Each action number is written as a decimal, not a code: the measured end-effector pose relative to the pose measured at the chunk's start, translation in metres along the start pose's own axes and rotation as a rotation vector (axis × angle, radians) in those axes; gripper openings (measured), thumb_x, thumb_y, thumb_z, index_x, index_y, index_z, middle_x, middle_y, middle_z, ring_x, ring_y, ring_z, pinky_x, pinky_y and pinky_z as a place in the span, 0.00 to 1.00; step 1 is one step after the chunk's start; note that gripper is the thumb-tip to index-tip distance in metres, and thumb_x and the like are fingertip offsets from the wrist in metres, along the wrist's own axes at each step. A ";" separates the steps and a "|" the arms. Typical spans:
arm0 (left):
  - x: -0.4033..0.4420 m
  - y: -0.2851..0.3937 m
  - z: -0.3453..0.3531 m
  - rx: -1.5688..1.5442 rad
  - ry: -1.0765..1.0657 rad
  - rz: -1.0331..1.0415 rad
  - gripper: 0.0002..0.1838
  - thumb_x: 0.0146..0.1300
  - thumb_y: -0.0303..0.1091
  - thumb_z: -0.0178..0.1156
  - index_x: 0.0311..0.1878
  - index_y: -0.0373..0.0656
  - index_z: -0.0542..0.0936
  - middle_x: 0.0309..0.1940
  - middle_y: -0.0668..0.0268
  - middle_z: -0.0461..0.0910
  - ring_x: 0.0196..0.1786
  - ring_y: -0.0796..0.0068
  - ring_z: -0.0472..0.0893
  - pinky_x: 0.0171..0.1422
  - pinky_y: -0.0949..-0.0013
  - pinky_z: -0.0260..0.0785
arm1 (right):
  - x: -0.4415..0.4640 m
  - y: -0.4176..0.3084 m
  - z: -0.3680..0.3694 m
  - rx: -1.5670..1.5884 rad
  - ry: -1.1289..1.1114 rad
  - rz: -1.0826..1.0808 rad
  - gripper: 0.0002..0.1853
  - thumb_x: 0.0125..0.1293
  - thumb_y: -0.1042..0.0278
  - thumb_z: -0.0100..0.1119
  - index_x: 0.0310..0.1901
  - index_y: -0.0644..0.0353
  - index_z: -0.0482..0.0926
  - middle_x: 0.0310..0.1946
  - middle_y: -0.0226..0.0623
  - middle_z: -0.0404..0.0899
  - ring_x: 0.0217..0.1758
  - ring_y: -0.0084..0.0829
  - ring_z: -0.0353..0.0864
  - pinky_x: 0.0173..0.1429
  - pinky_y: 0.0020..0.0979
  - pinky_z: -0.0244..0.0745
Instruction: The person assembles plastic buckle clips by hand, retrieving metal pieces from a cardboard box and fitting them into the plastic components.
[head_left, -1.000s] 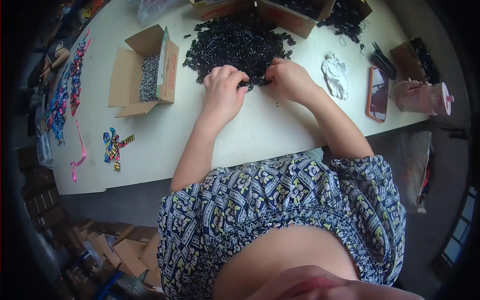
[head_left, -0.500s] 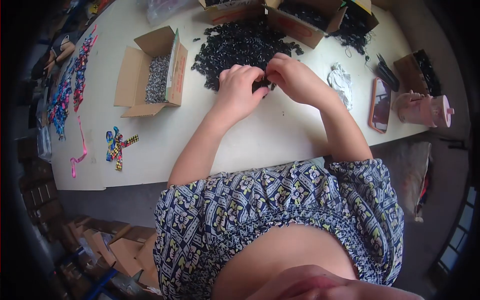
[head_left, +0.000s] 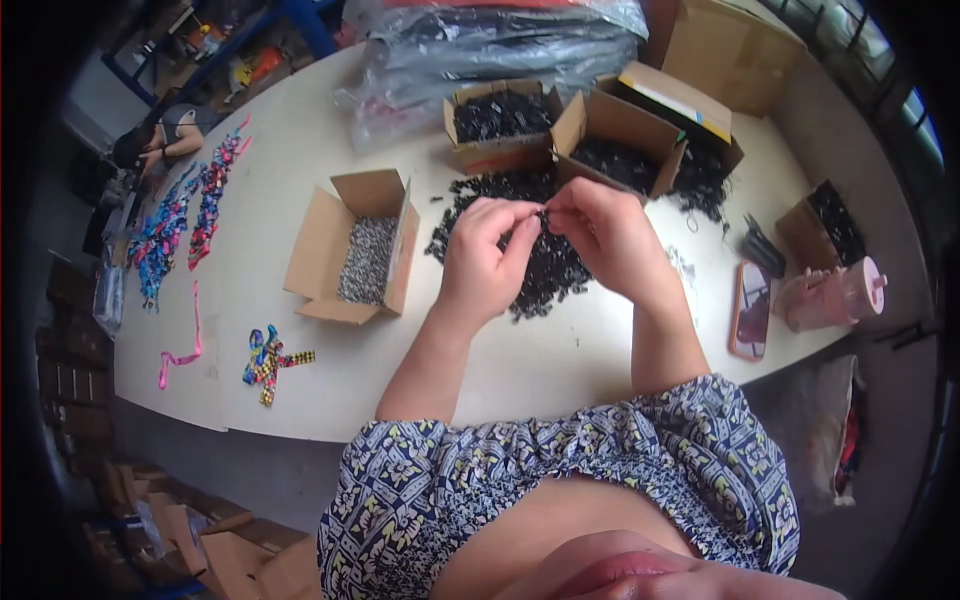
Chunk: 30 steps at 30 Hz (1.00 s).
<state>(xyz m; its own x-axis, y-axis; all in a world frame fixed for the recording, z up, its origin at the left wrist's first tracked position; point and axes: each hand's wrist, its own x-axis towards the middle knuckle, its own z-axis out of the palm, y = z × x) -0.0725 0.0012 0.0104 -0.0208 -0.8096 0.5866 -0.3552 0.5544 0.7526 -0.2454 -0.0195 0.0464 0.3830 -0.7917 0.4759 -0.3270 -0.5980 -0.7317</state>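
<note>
Over a pile of small black pieces (head_left: 545, 290), my left hand (head_left: 485, 260) and my right hand (head_left: 610, 240) meet with their fingertips nearly touching. Thumb and forefinger are pinched together on each hand. Whatever sits between the fingertips is too small to make out. To the left of my left hand stands an open cardboard box (head_left: 404, 255) holding many small silvery-grey pieces (head_left: 368, 260). Behind my hands are two open cardboard boxes, one (head_left: 500, 156) filled with black pieces and another (head_left: 622, 183) with more of them.
Patterned ribbon scraps (head_left: 268, 362), a pink ribbon (head_left: 196, 330) and bundles of colourful strips (head_left: 165, 235) lie left. A phone (head_left: 750, 312), a pink cup (head_left: 832, 295) and a small box (head_left: 808, 230) are at right. Plastic bags (head_left: 500, 50) cover the back. Another person (head_left: 180, 135) sits far left.
The view has tilted up, showing more of the table's back. My hands have lifted from the pile's near edge and come together at the fingertips.
</note>
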 end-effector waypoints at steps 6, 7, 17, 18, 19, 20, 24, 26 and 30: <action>0.000 0.000 -0.006 0.221 0.053 0.110 0.08 0.59 0.22 0.61 0.41 0.37 0.85 0.34 0.56 0.83 0.38 0.58 0.80 0.46 0.62 0.72 | 0.000 0.001 0.008 -0.013 0.029 -0.147 0.04 0.57 0.79 0.60 0.31 0.65 0.74 0.26 0.48 0.77 0.32 0.52 0.79 0.35 0.42 0.73; -0.001 -0.002 -0.008 0.223 0.051 0.110 0.09 0.59 0.21 0.61 0.42 0.37 0.85 0.34 0.56 0.83 0.38 0.58 0.80 0.46 0.62 0.72 | 0.000 0.002 0.012 -0.036 0.036 -0.178 0.04 0.57 0.79 0.60 0.31 0.65 0.73 0.26 0.48 0.76 0.32 0.52 0.78 0.35 0.43 0.73; -0.010 0.009 -0.014 0.244 0.086 0.272 0.09 0.61 0.18 0.60 0.44 0.34 0.83 0.34 0.56 0.82 0.38 0.60 0.81 0.44 0.66 0.73 | -0.009 -0.010 0.013 0.235 0.000 -0.038 0.07 0.59 0.77 0.65 0.38 0.64 0.76 0.28 0.38 0.79 0.30 0.29 0.80 0.35 0.29 0.77; -0.008 0.008 -0.013 0.234 0.104 0.294 0.08 0.60 0.20 0.61 0.43 0.37 0.83 0.33 0.57 0.82 0.36 0.57 0.80 0.42 0.60 0.72 | -0.009 -0.010 0.012 0.268 -0.028 -0.003 0.08 0.61 0.76 0.65 0.39 0.64 0.76 0.28 0.35 0.79 0.30 0.24 0.79 0.35 0.27 0.76; -0.008 0.008 -0.013 0.231 0.106 0.304 0.08 0.59 0.20 0.62 0.42 0.37 0.83 0.32 0.58 0.81 0.36 0.56 0.80 0.41 0.60 0.72 | -0.010 -0.009 0.013 0.307 -0.060 0.041 0.08 0.62 0.76 0.64 0.41 0.64 0.76 0.28 0.32 0.79 0.30 0.20 0.77 0.35 0.25 0.76; -0.009 0.007 -0.013 0.247 0.111 0.324 0.09 0.58 0.20 0.62 0.42 0.37 0.83 0.32 0.58 0.81 0.36 0.57 0.80 0.42 0.60 0.72 | -0.010 -0.009 0.013 0.323 -0.071 0.037 0.08 0.64 0.76 0.63 0.42 0.64 0.75 0.28 0.29 0.78 0.30 0.17 0.75 0.35 0.23 0.74; -0.006 0.013 -0.015 0.290 0.117 0.398 0.10 0.53 0.18 0.65 0.40 0.37 0.84 0.31 0.59 0.82 0.33 0.59 0.79 0.39 0.62 0.71 | -0.014 -0.007 0.013 0.322 -0.086 0.106 0.08 0.64 0.76 0.64 0.42 0.65 0.76 0.27 0.26 0.76 0.30 0.14 0.73 0.34 0.21 0.73; -0.007 0.012 -0.014 0.292 0.139 0.448 0.10 0.51 0.18 0.66 0.38 0.39 0.85 0.30 0.62 0.81 0.33 0.61 0.79 0.38 0.62 0.70 | -0.017 -0.006 0.013 0.335 -0.087 0.122 0.07 0.64 0.75 0.64 0.40 0.64 0.76 0.26 0.24 0.75 0.29 0.13 0.72 0.32 0.20 0.71; -0.006 0.016 -0.016 0.316 0.162 0.498 0.08 0.49 0.23 0.67 0.35 0.42 0.85 0.27 0.69 0.78 0.32 0.65 0.79 0.40 0.61 0.70 | -0.018 -0.006 0.004 0.296 -0.157 0.165 0.06 0.65 0.77 0.63 0.40 0.62 0.75 0.31 0.23 0.75 0.33 0.13 0.74 0.36 0.18 0.71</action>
<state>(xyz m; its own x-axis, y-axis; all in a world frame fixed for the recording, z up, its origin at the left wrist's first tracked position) -0.0634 0.0176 0.0237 -0.1220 -0.4146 0.9018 -0.5997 0.7548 0.2659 -0.2470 -0.0012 0.0399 0.4814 -0.8319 0.2760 -0.1398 -0.3837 -0.9128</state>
